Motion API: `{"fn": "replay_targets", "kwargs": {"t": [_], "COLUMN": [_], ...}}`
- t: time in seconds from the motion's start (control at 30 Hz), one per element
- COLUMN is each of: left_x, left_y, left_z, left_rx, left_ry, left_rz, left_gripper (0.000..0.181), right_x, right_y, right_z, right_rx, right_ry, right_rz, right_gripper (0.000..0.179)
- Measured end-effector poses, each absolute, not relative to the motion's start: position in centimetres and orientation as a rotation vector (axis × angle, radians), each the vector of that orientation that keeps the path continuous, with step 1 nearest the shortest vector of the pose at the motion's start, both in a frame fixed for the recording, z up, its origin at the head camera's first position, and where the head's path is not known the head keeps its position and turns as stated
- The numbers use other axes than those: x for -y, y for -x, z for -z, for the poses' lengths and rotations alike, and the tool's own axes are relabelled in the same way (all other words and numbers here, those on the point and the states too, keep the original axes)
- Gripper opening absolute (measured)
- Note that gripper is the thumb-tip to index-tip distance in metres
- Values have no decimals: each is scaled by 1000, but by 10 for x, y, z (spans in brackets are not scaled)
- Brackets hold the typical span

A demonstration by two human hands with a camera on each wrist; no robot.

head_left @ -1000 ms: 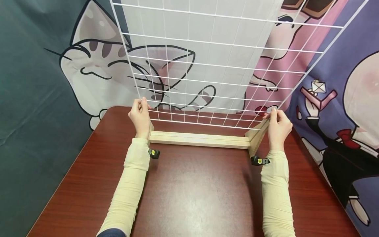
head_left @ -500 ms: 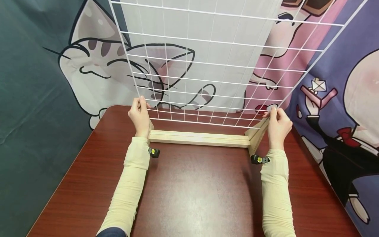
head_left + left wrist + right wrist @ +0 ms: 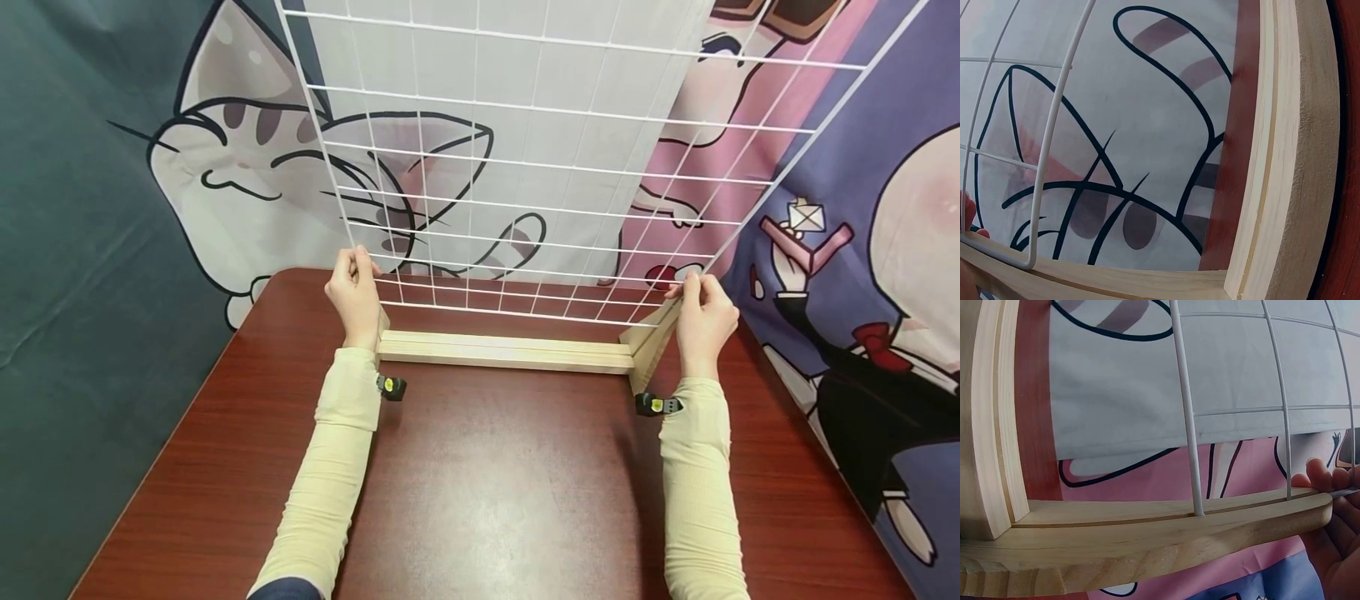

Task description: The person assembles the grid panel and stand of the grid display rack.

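Head view: L fingers (image 3: 364, 265) & R fingers (image 3: 693, 287) pinched round wire grid (image 3: 533, 106) (barely moved vs. prev. frame).

The red-brown table (image 3: 480, 483) bears a wooden frame (image 3: 504, 352).

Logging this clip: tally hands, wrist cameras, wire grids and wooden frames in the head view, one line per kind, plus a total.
Left hand and right hand: 2
Left wrist camera and right wrist camera: 2
Wire grid: 1
Wooden frame: 1
Total: 6
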State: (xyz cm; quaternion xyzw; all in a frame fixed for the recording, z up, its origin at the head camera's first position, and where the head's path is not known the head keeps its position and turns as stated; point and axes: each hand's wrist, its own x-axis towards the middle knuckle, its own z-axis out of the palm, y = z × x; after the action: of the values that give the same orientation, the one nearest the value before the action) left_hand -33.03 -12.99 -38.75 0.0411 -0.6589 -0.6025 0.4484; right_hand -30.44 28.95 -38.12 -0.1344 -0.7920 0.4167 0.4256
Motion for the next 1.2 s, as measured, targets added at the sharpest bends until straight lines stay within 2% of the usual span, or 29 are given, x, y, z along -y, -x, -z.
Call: {"fn": "replay_targets", "kwargs": {"t": [0.2, 0.57, 1.2], "left_x": [139, 127, 127], "left_y": [349, 328, 327], "left_z": [408, 384, 385], "left_rx": [1644, 1640, 1617], "left_ry": [-111, -94, -89], "left_rz": [1470, 1473, 1458], "left_gripper": [35, 30, 29], "right_x": [-289, -290, -290], "right_y": [305, 305, 305], "right_z": [381, 382, 382], "right_rx": [1967, 1971, 1964], "right_ry": [342, 360, 343], "right_rz": [-1058, -1060, -1064], "right_gripper": [32, 33, 33]}}
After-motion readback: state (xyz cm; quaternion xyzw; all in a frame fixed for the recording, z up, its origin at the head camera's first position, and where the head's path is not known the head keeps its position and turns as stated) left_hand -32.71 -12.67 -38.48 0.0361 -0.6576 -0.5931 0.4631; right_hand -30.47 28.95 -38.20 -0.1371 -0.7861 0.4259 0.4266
